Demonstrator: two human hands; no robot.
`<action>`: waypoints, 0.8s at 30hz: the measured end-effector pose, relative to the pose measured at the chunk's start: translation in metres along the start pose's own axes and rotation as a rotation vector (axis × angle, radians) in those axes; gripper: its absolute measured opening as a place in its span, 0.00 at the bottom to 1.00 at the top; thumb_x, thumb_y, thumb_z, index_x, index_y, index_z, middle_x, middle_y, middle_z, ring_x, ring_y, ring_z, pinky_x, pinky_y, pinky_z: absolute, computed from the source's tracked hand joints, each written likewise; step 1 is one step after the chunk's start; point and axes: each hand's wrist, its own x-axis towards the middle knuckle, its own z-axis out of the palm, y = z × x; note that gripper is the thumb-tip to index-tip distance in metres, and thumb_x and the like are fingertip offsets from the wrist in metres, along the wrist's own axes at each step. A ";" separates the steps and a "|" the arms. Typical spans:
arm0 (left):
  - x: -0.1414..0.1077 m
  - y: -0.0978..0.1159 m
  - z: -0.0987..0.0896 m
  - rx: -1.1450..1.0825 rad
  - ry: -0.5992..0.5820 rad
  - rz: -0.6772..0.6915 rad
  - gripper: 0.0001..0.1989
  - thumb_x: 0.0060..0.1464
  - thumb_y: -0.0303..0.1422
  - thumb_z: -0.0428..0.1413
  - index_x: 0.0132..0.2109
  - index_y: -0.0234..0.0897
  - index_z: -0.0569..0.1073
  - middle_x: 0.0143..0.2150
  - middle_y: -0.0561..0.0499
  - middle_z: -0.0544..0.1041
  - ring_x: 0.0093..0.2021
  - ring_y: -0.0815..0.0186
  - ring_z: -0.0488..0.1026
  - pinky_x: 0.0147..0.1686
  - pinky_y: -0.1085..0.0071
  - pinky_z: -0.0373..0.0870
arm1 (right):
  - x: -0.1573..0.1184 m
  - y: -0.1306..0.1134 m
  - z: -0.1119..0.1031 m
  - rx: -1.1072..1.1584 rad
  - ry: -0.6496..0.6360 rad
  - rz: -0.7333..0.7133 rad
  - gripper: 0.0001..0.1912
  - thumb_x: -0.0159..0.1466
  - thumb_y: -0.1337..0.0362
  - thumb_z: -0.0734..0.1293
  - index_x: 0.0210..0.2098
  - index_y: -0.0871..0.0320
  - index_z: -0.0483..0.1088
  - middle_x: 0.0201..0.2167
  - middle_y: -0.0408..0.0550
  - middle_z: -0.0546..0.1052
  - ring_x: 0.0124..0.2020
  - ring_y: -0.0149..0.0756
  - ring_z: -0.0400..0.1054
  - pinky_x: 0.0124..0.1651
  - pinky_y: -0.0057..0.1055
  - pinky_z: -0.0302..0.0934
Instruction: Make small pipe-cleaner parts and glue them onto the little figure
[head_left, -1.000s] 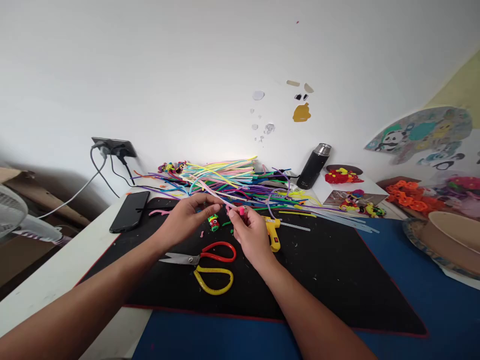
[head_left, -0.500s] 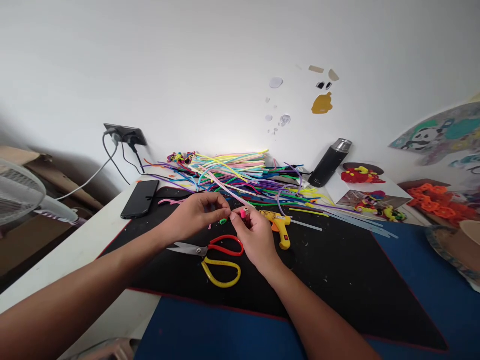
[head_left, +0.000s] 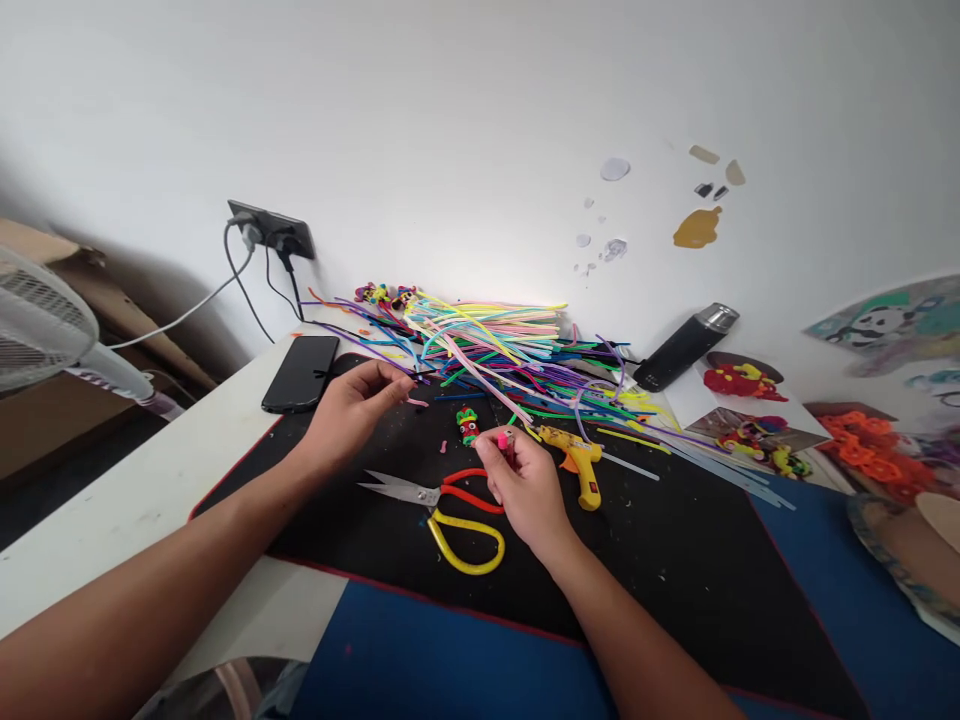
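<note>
My right hand (head_left: 525, 485) is closed on a small pink piece (head_left: 503, 440) above the black mat (head_left: 660, 560). My left hand (head_left: 356, 405) hovers to the left, its thumb and fingertips pinched; whatever they hold, if anything, is too small to make out. Between the hands a little red and green figure (head_left: 468, 426) with white eyes lies on the mat. Scissors with one red and one yellow handle (head_left: 469, 545) rest open just below. A yellow glue gun (head_left: 581, 465) lies right of my right hand.
Many colourful pipe cleaners (head_left: 495, 335) are heaped along the wall. A phone (head_left: 300, 374) lies at the left, a black bottle (head_left: 686, 348) leans at the right beside a white box (head_left: 686, 395). A fan (head_left: 45, 320) stands at the far left.
My hands have moved apart, the left one going left and up. The red and green figure between them now shows. The camera view has shifted and tilted slightly.
</note>
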 end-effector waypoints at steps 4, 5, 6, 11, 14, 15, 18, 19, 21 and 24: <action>0.002 0.005 -0.009 -0.167 0.127 0.042 0.13 0.57 0.42 0.68 0.35 0.39 0.78 0.30 0.53 0.76 0.32 0.66 0.70 0.36 0.70 0.66 | 0.015 -0.023 0.011 -0.313 -0.172 -0.086 0.09 0.71 0.57 0.69 0.37 0.54 0.78 0.31 0.43 0.80 0.32 0.36 0.73 0.37 0.30 0.61; 0.003 0.007 -0.011 -0.188 0.144 0.046 0.11 0.57 0.41 0.67 0.35 0.39 0.78 0.30 0.53 0.76 0.32 0.66 0.69 0.35 0.70 0.65 | 0.021 -0.031 0.014 -0.423 -0.216 -0.122 0.08 0.71 0.59 0.69 0.38 0.54 0.78 0.33 0.43 0.81 0.34 0.36 0.74 0.38 0.31 0.60; 0.002 0.008 -0.013 -0.210 0.162 0.048 0.10 0.57 0.40 0.67 0.35 0.39 0.78 0.30 0.53 0.75 0.31 0.67 0.69 0.34 0.70 0.65 | 0.029 -0.039 0.017 -0.532 -0.248 -0.161 0.07 0.71 0.60 0.70 0.38 0.54 0.77 0.33 0.43 0.81 0.35 0.36 0.74 0.38 0.31 0.59; 0.002 0.013 -0.022 -0.314 0.269 0.043 0.10 0.58 0.38 0.67 0.34 0.38 0.77 0.28 0.54 0.73 0.30 0.68 0.67 0.30 0.71 0.63 | 0.065 -0.058 0.048 -0.885 -0.387 -0.263 0.08 0.73 0.61 0.69 0.40 0.57 0.78 0.39 0.49 0.82 0.40 0.40 0.76 0.39 0.33 0.59; 0.003 0.014 -0.025 -0.348 0.277 0.037 0.10 0.58 0.38 0.67 0.35 0.38 0.77 0.28 0.54 0.73 0.29 0.68 0.67 0.30 0.71 0.62 | 0.082 -0.057 0.069 -0.939 -0.489 -0.287 0.07 0.73 0.63 0.69 0.45 0.56 0.80 0.43 0.51 0.82 0.47 0.42 0.76 0.45 0.33 0.62; 0.004 0.015 -0.025 -0.357 0.270 0.028 0.10 0.58 0.38 0.67 0.35 0.38 0.77 0.28 0.54 0.73 0.29 0.68 0.66 0.30 0.71 0.62 | 0.087 -0.057 0.075 -0.948 -0.521 -0.292 0.07 0.73 0.63 0.69 0.47 0.56 0.80 0.45 0.51 0.82 0.48 0.43 0.76 0.47 0.33 0.63; 0.002 0.015 -0.024 -0.362 0.232 -0.013 0.10 0.57 0.39 0.67 0.35 0.38 0.77 0.28 0.54 0.73 0.28 0.68 0.66 0.30 0.71 0.62 | 0.097 -0.062 0.082 -0.961 -0.561 -0.349 0.15 0.72 0.59 0.72 0.55 0.58 0.78 0.52 0.56 0.81 0.54 0.47 0.75 0.52 0.36 0.64; 0.002 0.014 -0.023 -0.352 0.214 -0.025 0.11 0.57 0.40 0.67 0.35 0.38 0.77 0.28 0.54 0.73 0.28 0.68 0.66 0.30 0.71 0.62 | 0.098 -0.064 0.082 -0.951 -0.535 -0.356 0.16 0.72 0.59 0.71 0.56 0.58 0.78 0.52 0.56 0.81 0.54 0.47 0.75 0.52 0.37 0.64; -0.001 0.013 -0.021 -0.314 0.166 -0.036 0.11 0.57 0.41 0.67 0.36 0.39 0.78 0.29 0.54 0.73 0.29 0.68 0.66 0.31 0.71 0.63 | 0.095 -0.069 0.076 -0.920 -0.478 -0.320 0.12 0.73 0.61 0.70 0.53 0.57 0.79 0.49 0.54 0.83 0.51 0.45 0.77 0.49 0.35 0.64; -0.004 0.011 -0.018 -0.214 0.087 -0.058 0.13 0.58 0.43 0.66 0.36 0.39 0.77 0.29 0.54 0.73 0.29 0.67 0.66 0.31 0.70 0.63 | 0.080 -0.071 0.060 -0.907 -0.474 -0.242 0.07 0.73 0.64 0.69 0.44 0.55 0.81 0.42 0.49 0.85 0.43 0.42 0.79 0.41 0.33 0.61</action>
